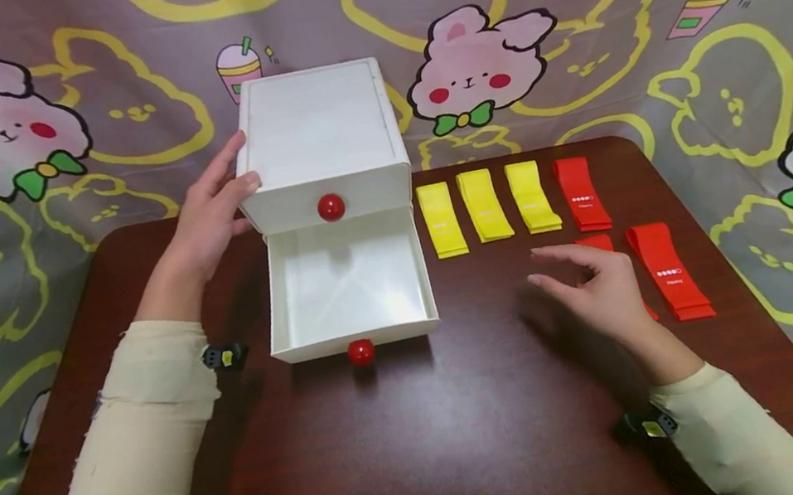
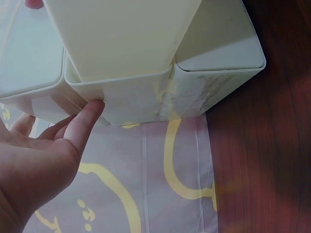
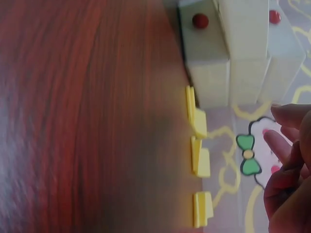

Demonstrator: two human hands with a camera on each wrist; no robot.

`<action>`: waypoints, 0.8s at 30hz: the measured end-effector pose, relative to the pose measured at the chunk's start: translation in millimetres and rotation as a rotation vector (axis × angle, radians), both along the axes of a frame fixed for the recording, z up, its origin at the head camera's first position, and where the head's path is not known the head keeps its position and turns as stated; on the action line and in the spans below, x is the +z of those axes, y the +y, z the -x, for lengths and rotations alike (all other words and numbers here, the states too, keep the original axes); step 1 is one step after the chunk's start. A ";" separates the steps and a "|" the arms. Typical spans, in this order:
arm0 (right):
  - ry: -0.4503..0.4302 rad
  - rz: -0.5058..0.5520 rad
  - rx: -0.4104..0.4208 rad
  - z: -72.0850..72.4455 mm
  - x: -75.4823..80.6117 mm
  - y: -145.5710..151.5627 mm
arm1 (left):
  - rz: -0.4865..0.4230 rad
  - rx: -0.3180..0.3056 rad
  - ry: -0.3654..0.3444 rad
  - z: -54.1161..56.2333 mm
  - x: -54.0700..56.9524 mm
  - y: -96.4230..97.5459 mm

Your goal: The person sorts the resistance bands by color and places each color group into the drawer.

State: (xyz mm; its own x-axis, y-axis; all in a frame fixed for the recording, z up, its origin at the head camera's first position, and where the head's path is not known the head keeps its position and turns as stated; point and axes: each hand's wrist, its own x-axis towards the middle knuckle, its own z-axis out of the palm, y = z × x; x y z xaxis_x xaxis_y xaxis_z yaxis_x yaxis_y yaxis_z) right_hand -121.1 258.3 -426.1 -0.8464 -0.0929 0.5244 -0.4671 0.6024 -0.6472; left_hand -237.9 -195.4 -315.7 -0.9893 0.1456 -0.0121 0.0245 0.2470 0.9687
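A white drawer cabinet (image 1: 320, 124) stands at the back of the table, with a red knob (image 1: 331, 207) on its top drawer. Its middle drawer (image 1: 350, 279) is pulled out and holds nothing; both wrist views show it jutting between the tiers above and below. My left hand (image 1: 207, 214) rests against the cabinet's left side with extended fingers, its thumb near the top front edge. Over the table's right part hovers my empty right hand (image 1: 597, 288), thumb and index finger apart. It partly hides a red folded band (image 1: 597, 241).
Three folded yellow bands (image 1: 442, 220) lie in a row right of the cabinet. Beyond them is a red band (image 1: 582, 194), with another red band (image 1: 670, 270) nearer the table's right edge. A patterned cloth (image 1: 579, 31) hangs behind the brown table (image 1: 409, 455).
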 end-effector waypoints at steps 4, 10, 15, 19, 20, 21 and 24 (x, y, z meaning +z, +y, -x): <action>-0.088 -0.015 -0.050 10.5 -3.8 12.8 | 0.002 0.001 0.008 0.8 1.6 -0.7; -0.198 -0.070 -0.136 17.9 -5.0 29.4 | 0.006 -0.004 0.003 1.3 1.1 0.2; -0.290 -0.098 -0.184 23.5 -12.8 42.7 | -0.003 0.003 -0.005 -0.2 -1.3 -1.0; -0.364 -0.104 -0.185 26.8 -16.7 54.1 | -0.007 0.000 -0.005 -0.4 -2.1 -1.3; -0.385 -0.103 -0.179 27.6 -17.1 57.0 | -0.002 0.000 -0.003 -0.4 -2.3 -1.5; -0.408 -0.103 -0.178 28.3 -17.3 59.8 | 0.005 0.000 0.000 -0.5 -2.4 -1.6; -0.468 -0.107 -0.184 29.8 -18.4 68.9 | 0.012 -0.008 0.000 -0.1 -2.8 -0.8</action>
State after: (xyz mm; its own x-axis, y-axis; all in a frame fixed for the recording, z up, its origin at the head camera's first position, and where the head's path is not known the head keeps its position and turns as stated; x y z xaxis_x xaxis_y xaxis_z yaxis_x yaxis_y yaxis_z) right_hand -150.8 327.1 -444.6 -0.9955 0.0476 0.0816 -0.0222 0.7220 -0.6916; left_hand -237.7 -196.2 -318.5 -0.9881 0.1530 -0.0135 0.0268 0.2583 0.9657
